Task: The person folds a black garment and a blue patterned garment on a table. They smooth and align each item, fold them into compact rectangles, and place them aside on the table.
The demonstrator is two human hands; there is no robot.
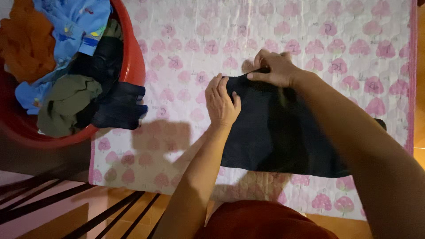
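I see the dark garment (274, 132) spread flat under both hands on the pink-patterned mat (354, 44). My left hand (221, 102) presses its edge, fingers nearly flat; my right hand (274, 68) pinches the far corner. A red laundry basin (133, 66) sits well left of my left hand.

Dark garment (274, 132), flat on pink patterned mat (354, 53) (top edge folded)
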